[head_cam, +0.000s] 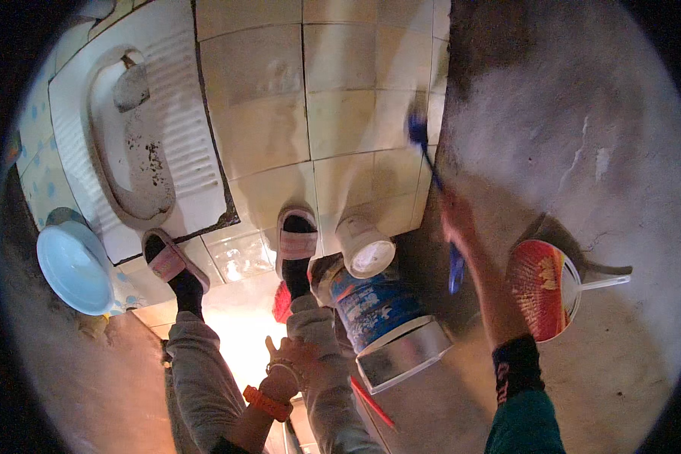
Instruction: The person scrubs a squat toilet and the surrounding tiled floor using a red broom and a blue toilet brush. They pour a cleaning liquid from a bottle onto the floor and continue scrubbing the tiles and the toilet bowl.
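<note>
My right hand (458, 224) grips the handle of a blue long-handled brush (434, 170). The brush head, blurred, is at the right edge of the cream floor tiles (340, 122), by the grey wall; whether it touches the tiles I cannot tell. A blue handle end shows below my fist. My left hand (298, 357), with a bracelet and an orange watch at the wrist, rests on my right knee, fingers spread and holding nothing. To the left is a white ceramic squat toilet (173, 113) with dark specks in its bowl.
A white tub (366, 247) stands by my right slipper (298, 241), beside a blue printed bucket (380, 309) and a white-edged box (403, 354). A red hand fan (539, 289) is at the right. A light blue basin (74, 267) sits left of my other slipper (170, 261).
</note>
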The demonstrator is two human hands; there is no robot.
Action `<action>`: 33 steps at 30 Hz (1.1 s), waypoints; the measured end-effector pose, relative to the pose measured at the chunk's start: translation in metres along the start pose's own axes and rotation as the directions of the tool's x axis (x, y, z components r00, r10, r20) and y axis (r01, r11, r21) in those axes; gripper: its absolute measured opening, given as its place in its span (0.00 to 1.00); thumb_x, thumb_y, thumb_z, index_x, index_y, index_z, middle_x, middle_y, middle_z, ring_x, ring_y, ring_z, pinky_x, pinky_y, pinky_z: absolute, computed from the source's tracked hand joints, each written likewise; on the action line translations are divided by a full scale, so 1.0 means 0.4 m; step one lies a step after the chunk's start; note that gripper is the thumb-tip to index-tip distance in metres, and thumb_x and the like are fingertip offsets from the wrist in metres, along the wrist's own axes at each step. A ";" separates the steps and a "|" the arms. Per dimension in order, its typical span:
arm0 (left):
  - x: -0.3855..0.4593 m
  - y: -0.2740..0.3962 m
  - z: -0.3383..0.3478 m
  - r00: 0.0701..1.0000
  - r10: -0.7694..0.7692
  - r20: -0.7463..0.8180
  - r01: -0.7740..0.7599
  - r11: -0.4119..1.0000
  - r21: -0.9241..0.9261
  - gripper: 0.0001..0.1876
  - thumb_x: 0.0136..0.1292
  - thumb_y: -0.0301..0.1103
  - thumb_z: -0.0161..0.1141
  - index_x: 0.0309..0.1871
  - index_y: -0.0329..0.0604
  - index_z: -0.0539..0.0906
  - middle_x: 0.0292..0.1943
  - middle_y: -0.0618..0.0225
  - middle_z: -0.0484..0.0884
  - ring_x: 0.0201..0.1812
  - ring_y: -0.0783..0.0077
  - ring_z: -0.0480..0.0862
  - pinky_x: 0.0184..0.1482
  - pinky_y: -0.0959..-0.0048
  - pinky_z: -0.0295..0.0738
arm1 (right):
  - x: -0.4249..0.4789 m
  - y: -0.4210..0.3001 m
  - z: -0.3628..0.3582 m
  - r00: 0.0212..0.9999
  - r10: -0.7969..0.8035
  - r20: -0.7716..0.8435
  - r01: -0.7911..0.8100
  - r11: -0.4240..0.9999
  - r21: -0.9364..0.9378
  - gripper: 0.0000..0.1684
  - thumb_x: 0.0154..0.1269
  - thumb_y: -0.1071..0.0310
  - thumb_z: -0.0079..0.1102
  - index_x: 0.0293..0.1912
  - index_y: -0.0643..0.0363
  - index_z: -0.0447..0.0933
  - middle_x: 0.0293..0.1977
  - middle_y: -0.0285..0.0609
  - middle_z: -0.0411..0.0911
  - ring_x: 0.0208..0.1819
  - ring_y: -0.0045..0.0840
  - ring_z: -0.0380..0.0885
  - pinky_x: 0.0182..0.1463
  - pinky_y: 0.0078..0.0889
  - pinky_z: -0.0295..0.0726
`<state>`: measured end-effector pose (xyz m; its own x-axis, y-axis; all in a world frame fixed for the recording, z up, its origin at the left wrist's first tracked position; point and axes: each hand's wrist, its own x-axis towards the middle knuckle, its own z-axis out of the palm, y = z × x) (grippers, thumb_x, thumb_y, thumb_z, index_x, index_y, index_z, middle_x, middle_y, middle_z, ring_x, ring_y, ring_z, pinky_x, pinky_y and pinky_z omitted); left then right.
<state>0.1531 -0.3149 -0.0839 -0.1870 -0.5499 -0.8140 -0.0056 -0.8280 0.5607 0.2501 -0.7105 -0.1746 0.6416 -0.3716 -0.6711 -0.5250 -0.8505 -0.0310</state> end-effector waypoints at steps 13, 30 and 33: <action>0.048 -0.012 0.120 0.986 -0.019 -0.164 0.028 0.998 0.055 0.31 0.55 0.64 0.43 0.51 0.51 0.75 0.48 0.65 0.73 0.52 0.60 0.67 0.55 0.33 0.40 | 0.121 0.112 0.016 0.999 -0.004 -0.032 0.002 0.998 -0.065 0.19 0.68 0.58 0.37 0.47 0.61 0.71 0.34 0.54 0.76 0.40 0.42 0.76 0.44 0.48 0.72; 0.005 -0.002 0.054 0.995 0.052 -0.083 -0.047 0.997 0.061 0.25 0.57 0.54 0.50 0.53 0.49 0.73 0.53 0.58 0.71 0.54 0.55 0.70 0.57 0.31 0.44 | 0.179 0.016 -0.124 0.998 -0.057 0.035 0.054 0.995 0.080 0.14 0.67 0.60 0.40 0.45 0.57 0.68 0.14 0.40 0.68 0.14 0.31 0.69 0.17 0.34 0.68; 0.013 -0.006 0.043 0.999 -0.051 -0.011 0.050 0.999 -0.017 0.22 0.54 0.53 0.50 0.45 0.48 0.77 0.43 0.61 0.75 0.48 0.57 0.71 0.52 0.31 0.44 | -0.014 0.023 -0.022 0.978 0.165 0.129 -0.183 0.973 0.140 0.13 0.67 0.59 0.43 0.34 0.57 0.70 0.11 0.32 0.63 0.09 0.19 0.63 0.10 0.25 0.61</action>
<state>0.1355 -0.3137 -0.0868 -0.1760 -0.5084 -0.8429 0.0013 -0.8564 0.5163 0.2465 -0.7196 -0.1645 0.4686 -0.4560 -0.7566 -0.7067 -0.7074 -0.0114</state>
